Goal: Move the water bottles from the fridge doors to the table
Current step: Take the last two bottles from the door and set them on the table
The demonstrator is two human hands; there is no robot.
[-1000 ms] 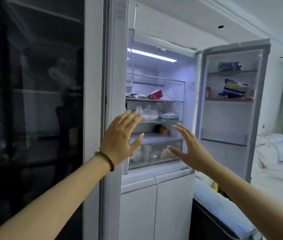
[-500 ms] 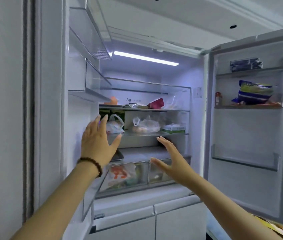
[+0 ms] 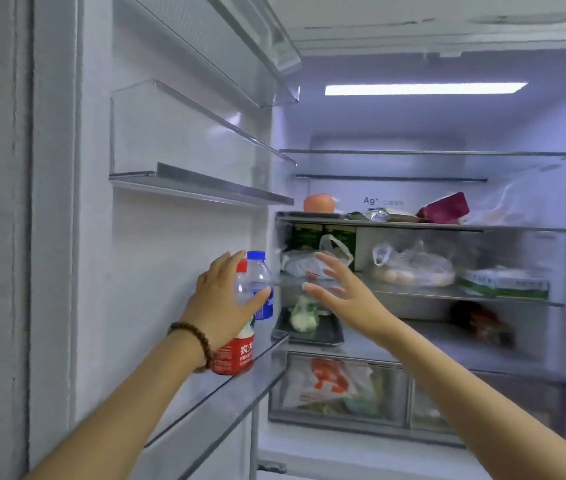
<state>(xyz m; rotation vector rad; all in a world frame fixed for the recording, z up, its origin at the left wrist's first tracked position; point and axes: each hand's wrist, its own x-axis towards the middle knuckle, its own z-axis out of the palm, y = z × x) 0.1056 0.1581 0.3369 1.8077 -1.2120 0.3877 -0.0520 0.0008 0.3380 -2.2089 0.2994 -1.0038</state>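
Observation:
Two water bottles stand on the lower shelf (image 3: 226, 403) of the open left fridge door. The nearer one is a clear bottle with a red cap and red label (image 3: 240, 351). Just behind it is a clear bottle with a blue cap and blue label (image 3: 260, 275). My left hand (image 3: 219, 303) is at the red-label bottle's upper part, with the fingers stretched behind it and the thumb across its front. My right hand (image 3: 340, 292) hovers open to the right of the bottles, in front of the fridge interior, and touches nothing.
The door's upper shelves (image 3: 201, 188) hold nothing. Inside the fridge, glass shelves (image 3: 413, 225) carry bags, boxes and an orange fruit (image 3: 318, 202). A dark tray (image 3: 312, 336) lies lower down, above crisper drawers (image 3: 337, 393). A beaded bracelet (image 3: 194, 341) is on my left wrist.
The view has moved closer and to the left, bringing the left door's bottles into sight. My left hand has reached the red-label bottle; my right hand has moved up beside it.

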